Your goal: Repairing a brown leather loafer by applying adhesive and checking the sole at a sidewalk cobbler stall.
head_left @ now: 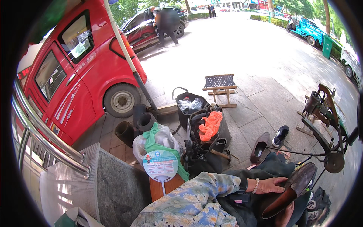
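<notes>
A dark brown loafer with a woven-looking upper is held over my lap, tilted up to the right. My left hand, with a pale bead bracelet at its wrist, closes over the shoe's near upper edge, thumb and fingers on it. Partly hidden beneath the shoe, my right hand grips it from below. A dark cloth covers my lap under both hands. On the paving just beyond lie a similar brown loafer and a navy sneaker with a white sole.
To the right stands a black hand-cranked shoe-stitching machine. Open black bags, one with an orange plastic bag, sit ahead. A round paper fan leans left, near a steel railing. Farther out are a folding stool and red vehicle.
</notes>
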Demonstrator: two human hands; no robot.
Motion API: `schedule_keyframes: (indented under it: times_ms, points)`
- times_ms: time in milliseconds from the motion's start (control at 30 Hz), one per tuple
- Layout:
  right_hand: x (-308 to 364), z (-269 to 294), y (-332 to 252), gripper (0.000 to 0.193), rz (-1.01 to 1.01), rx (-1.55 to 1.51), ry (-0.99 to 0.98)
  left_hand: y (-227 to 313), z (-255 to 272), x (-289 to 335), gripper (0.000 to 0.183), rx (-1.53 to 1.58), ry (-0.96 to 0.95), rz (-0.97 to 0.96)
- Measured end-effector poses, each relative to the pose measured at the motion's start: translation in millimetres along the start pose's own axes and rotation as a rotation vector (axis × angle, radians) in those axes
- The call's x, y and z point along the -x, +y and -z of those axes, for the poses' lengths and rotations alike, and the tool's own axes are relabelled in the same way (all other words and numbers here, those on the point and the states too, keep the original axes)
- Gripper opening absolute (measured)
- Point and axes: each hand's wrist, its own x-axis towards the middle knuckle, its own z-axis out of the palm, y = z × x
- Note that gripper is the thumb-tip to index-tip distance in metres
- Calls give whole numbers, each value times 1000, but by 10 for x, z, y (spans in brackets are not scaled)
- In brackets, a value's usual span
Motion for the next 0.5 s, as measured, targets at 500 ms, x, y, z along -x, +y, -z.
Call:
schedule_keyframes:
  times_ms: [500]
  points:
    - [-213,12,169,48,-99,-60,94,214,-9,114,38,-130,101,34]
